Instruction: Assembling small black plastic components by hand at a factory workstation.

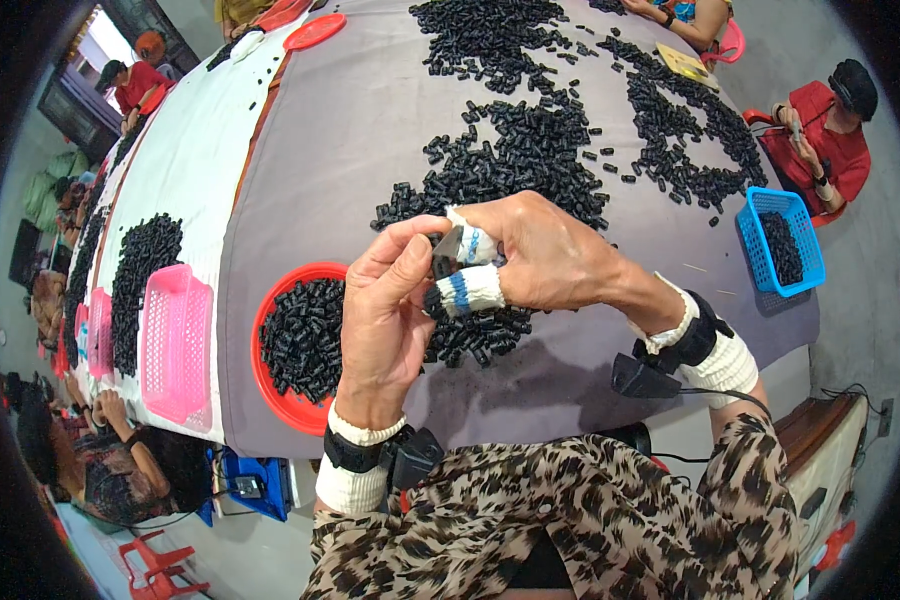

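Observation:
In front of my chest, my two hands meet over the table. My left hand (382,305) is closed, its thumb and fingertips pinching a small black ribbed piece (436,262), partly hidden by the fingers. Closed beside it, my right hand (555,250) has white wraps with blue marks on its thumb and a finger. A short grey blade (449,243) shows between its wrapped fingers, against the black piece; its handle is hidden. Just left of my left hand stands a red round basin (263,375) filled with similar black pieces. More black pieces (530,150) lie heaped beyond my hands.
A blue basket (808,275) with black pieces stands at the right table edge, near a person in red (838,150). Pink baskets (177,345) stand on the white-covered table at left. A red lid (315,31) lies far off. Other people sit around.

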